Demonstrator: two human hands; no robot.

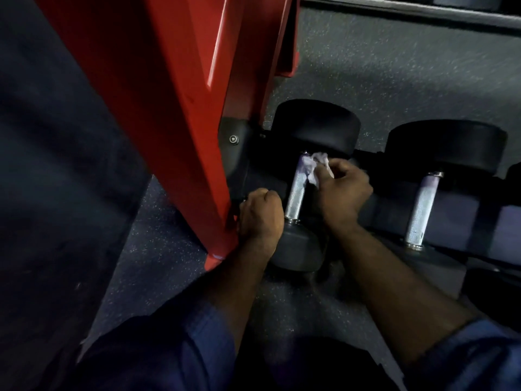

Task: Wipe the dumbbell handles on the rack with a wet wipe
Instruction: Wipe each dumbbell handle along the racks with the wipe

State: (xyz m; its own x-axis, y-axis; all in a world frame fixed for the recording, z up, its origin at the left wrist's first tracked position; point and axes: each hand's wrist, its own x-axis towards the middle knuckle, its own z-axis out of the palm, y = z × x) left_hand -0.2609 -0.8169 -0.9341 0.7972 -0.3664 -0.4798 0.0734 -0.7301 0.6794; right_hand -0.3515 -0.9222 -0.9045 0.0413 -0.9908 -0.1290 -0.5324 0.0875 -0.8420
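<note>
The right hand (342, 190) pinches the wipe (315, 165) against the far end of a handle (296, 190). The handle runs near to far on the rack (375, 207). The left hand (260, 214) is curled beside it by the red post (169, 108), and I cannot tell whether it grips anything.

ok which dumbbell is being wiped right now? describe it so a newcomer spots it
Find the big red rack upright on the left. The dumbbell right beside its base, leftmost in view, is the one. Unlike the neighbouring dumbbell to its right, whose handle is bare, it has a crumpled white wipe at the far end of its handle.
</note>
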